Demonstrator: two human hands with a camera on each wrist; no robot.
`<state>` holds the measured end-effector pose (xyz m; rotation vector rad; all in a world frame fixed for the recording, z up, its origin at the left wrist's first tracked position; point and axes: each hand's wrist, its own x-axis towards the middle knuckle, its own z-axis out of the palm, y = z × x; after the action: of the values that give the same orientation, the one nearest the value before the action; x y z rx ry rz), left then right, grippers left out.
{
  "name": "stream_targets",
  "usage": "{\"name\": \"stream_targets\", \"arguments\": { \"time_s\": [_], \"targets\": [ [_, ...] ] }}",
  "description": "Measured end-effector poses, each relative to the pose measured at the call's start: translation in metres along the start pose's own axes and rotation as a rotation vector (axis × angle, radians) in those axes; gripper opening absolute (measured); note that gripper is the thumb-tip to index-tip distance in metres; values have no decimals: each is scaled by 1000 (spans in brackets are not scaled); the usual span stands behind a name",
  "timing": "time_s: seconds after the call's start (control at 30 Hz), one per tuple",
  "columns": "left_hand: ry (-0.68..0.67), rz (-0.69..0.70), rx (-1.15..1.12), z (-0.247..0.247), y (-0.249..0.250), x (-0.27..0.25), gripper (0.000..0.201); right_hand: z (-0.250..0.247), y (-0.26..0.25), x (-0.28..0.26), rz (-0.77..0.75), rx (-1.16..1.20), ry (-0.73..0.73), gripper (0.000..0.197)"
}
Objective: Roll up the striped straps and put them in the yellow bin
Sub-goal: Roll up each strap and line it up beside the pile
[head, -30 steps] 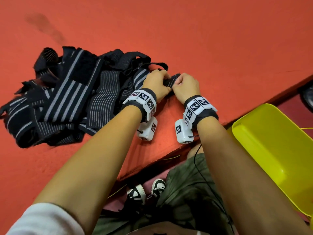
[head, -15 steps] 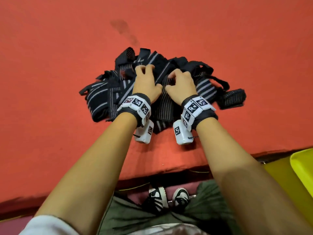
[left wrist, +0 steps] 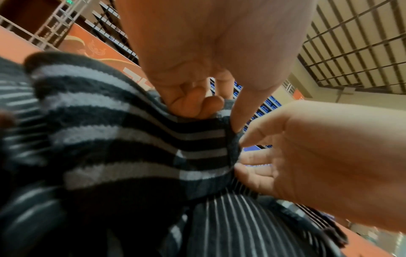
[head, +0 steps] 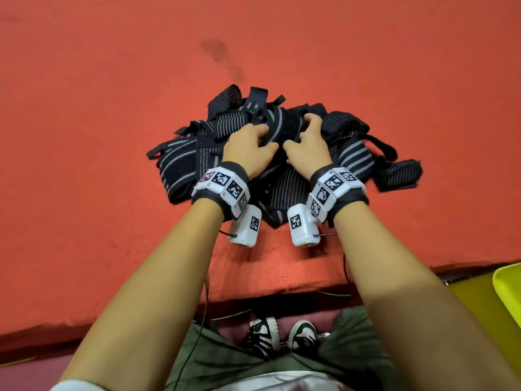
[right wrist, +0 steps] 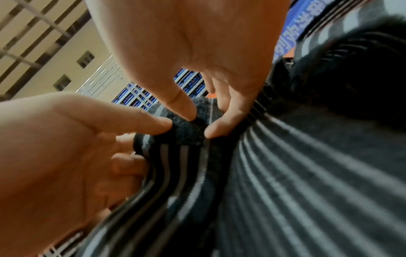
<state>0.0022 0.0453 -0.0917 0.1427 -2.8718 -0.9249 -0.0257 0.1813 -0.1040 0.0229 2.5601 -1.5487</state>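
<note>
One broad red table [head: 84, 122] spreads under and beyond both your hands, with a dark smudge [head: 222, 59] on it past the heap. Straps [head: 180, 162], black with grey stripes, lie tangled in a pile on it, directly under your hands and spilling out to either side. Your bin [head: 507, 280] shows only as a yellow corner, low and well off to the side of your right forearm, apart from the pile. A rolled strap [head: 399, 174] sits at the pile's edge, just outside your right wrist.

Your left hand [head: 248, 148] is on top of the heap, fingers curled into a wide-striped strap [left wrist: 131, 139]; the left wrist view shows the fingertips [left wrist: 193, 106] tucked over its edge, gripping it. Your right hand [head: 307, 148] is beside the left, nearly touching it, and pinches the same strap's dark end [right wrist: 189, 132] between thumb and fingers. Your shoes [head: 279, 334] show below the table edge, between your forearms.
</note>
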Motion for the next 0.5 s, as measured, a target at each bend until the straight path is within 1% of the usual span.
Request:
{"name": "stream_targets", "arguments": {
  "time_s": [0.1, 0.13, 0.2, 0.23, 0.27, 0.3, 0.37, 0.43, 0.5],
  "targets": [
    [-40, 50, -8, 0, 1, -9, 38, -2, -8, -3, 51, 159, 17, 62],
    [-45, 69, -14, -1, 2, -12, 37, -2, -9, -6, 53, 184, 24, 65],
    [-52, 65, -104, -3, 5, -17, 34, -1, -8, -12, 45, 176, 24, 83],
    [-63, 20, -188, -5, 8, -20, 36, 0, -6, -14, 42, 161, 24, 88],
    [-69, -25, -276, -6, 9, -22, 38, 1, -4, -16, 45, 148, 21, 90],
    [-67, -68, -349, -5, 10, -23, 40, 0, -3, -17, 55, 144, 19, 88],
    [-14, -108, -415, -1, 8, -28, 35, -3, -1, -19, 54, 140, 30, 79],
    [46, -121, -433, 3, 3, -32, 31, -6, 3, -24, 31, 131, 30, 66],
    [74, -122, -415, 6, -1, -37, 34, -8, 11, -29, 0, 130, 7, 59]
  ]
}}
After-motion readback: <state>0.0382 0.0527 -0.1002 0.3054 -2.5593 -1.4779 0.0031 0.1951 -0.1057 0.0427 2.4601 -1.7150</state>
